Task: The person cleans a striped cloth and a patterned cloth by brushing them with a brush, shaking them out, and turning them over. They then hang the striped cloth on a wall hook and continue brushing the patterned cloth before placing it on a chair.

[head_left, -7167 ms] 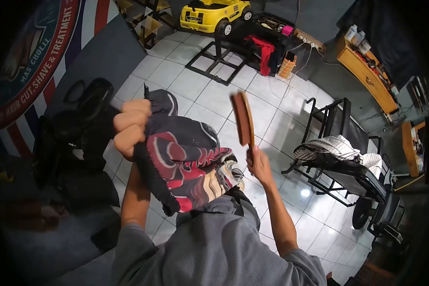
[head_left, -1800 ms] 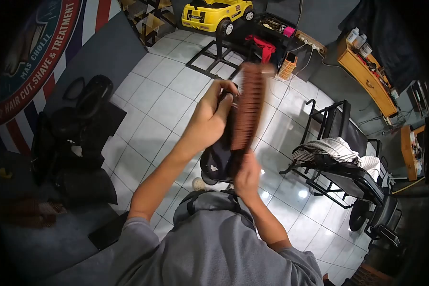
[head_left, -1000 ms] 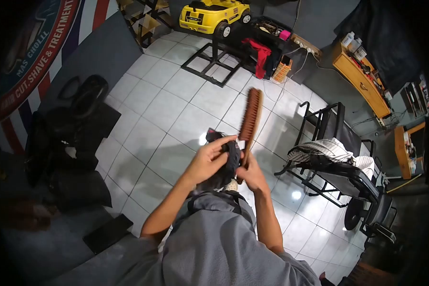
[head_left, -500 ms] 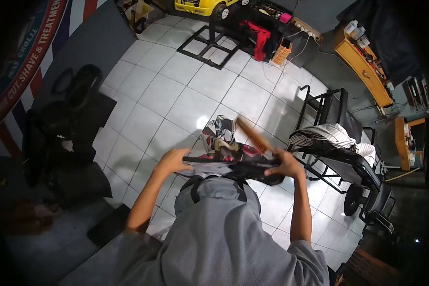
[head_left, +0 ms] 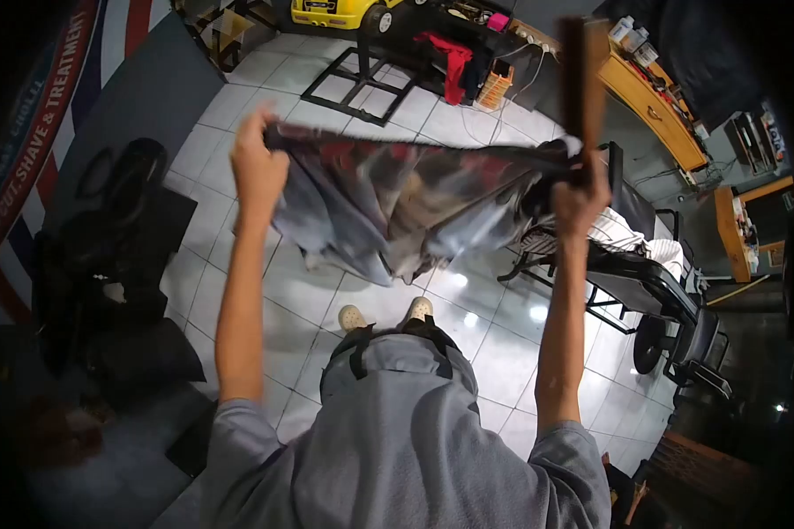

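A patterned cloth (head_left: 415, 189) in dark red, tan and grey is stretched out in the air before me, its lower part hanging in folds. At its upper left corner my left hand (head_left: 260, 167) is closed on the edge. My right hand (head_left: 580, 194) is closed at the other end, gripping the dark bunched edge together with a brown brush (head_left: 582, 84). The brush points upward and is blurred by motion. Whether the cloth is a cape or a garment cannot be made out.
A black barber chair (head_left: 631, 273) with a striped cloth (head_left: 622, 234) on it stands at the right. Another dark chair (head_left: 123, 264) is at the left. Ahead lie a black metal frame (head_left: 359, 88), a yellow toy car (head_left: 335, 13) and a wooden drawer unit (head_left: 653, 110).
Both hands have risen and moved apart, lifting the cloth from near my lap and spreading it wide. The brush has swung from slanting left to upright. My shoes now show below.
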`<state>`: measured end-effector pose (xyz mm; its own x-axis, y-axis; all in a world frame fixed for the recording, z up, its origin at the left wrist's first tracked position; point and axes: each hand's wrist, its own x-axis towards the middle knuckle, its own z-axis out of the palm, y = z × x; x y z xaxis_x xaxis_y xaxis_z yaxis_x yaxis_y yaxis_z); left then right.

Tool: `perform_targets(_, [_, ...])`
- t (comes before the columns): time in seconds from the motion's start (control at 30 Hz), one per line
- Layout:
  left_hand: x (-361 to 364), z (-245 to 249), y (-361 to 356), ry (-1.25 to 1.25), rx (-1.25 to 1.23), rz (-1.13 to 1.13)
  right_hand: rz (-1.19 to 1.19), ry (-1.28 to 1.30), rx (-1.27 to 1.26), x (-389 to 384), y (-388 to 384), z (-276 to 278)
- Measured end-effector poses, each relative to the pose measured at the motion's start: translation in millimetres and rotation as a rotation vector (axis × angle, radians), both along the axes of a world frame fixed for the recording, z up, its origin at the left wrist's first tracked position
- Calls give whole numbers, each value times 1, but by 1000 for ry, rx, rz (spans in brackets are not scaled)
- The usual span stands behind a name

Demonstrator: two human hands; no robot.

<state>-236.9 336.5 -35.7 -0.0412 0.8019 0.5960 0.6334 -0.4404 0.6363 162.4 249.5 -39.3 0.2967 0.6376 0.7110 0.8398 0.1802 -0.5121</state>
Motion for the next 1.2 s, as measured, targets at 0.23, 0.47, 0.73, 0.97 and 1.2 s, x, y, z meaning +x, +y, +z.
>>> perform_targets(0.23, [45, 8, -109, 231, 206, -220, 85, 365, 134, -18, -81, -52])
perform_targets(0.47, [-50, -282, -228, 629, -1269, -787, 341, -162, -1904, 1, -228, -324])
perform_targets(0.73, [-73, -252, -189, 679, -1783, -633, 688, 67, -1960, 6, -194, -251])
perform_targets(0.97, [-71, -290, -163, 478, -886, -356, 86, -236, -1466, -2, -171, -260])
perform_targets(1.2, [18, 12, -87, 256, 170, 57, 46, 247, -92, -7, -78, -64])
